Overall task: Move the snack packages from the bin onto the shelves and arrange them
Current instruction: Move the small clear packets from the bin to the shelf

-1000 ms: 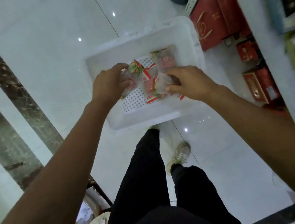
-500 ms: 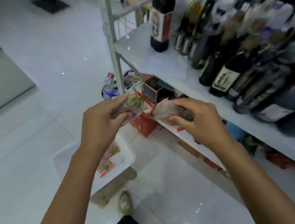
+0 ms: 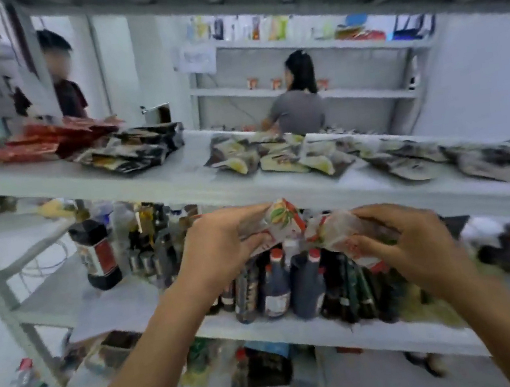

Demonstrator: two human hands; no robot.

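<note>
Snack packets held up at the shelves

The left hand [image 3: 218,247] grips one snack packet [image 3: 279,224] and the right hand [image 3: 410,237] pinches another packet [image 3: 334,231], both just below the upper shelf [image 3: 161,187], in front of the bottles [image 3: 293,286].

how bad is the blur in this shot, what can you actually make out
Head view: motion blur smears the whole frame, worst at the right, where dark packets on the upper shelf streak; head view centre: left hand, right hand and the snack packages they grip are legible; head view: flat light, no hard shadows.
</note>
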